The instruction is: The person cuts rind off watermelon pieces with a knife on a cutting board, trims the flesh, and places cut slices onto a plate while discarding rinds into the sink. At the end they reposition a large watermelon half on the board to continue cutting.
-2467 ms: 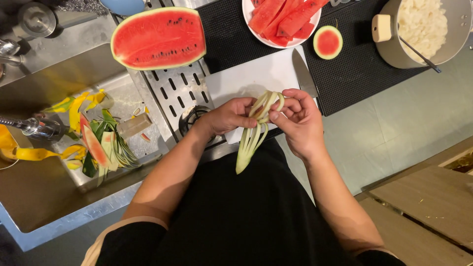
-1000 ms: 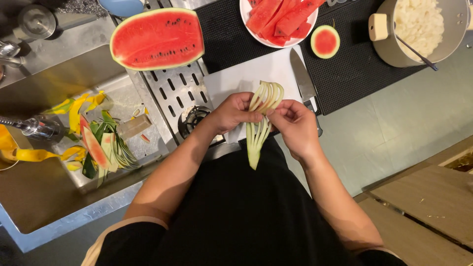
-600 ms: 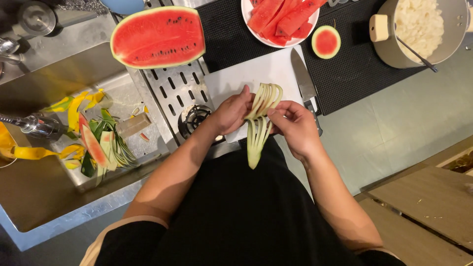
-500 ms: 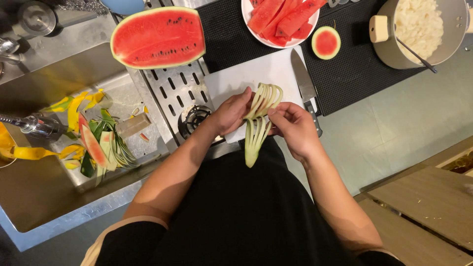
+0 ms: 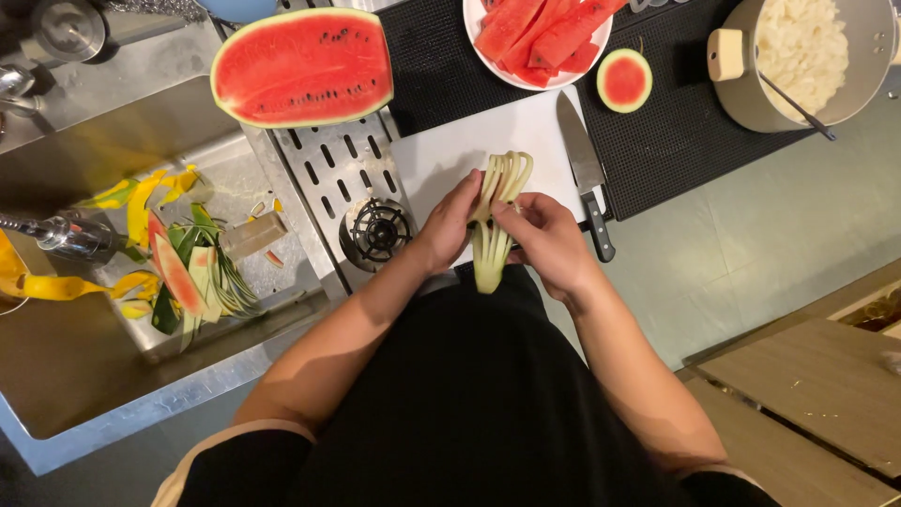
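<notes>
Brushed, dull-gleaming metal is seen in the sink (image 5: pixel 84 376) and the pot (image 5: pixel 751 94). The cutting board (image 5: pixel 450 150) looks smooth, matt plastic; the black mat (image 5: pixel 685 141) is coarsely textured; the rind strips (image 5: pixel 493 221) appear waxy and pale.

The middle of the pale rind strips (image 5: pixel 499 216) is lost behind the fingers (image 5: pixel 511 208) of the right hand (image 5: pixel 549 242), and the left hand (image 5: pixel 449 225) covers part of the white cutting board (image 5: pixel 469 150), so I cannot tell how the bundle is pinched between them. The plate of red melon slices (image 5: pixel 540 42), the pot of white pieces (image 5: pixel 807 56) and a blue bowl (image 5: pixel 246 7) all run off the top edge. Off to the right, a small object (image 5: pixel 890 361) on the wooden surface (image 5: pixel 817 385) is cut by the edge and too blurred to name.
</notes>
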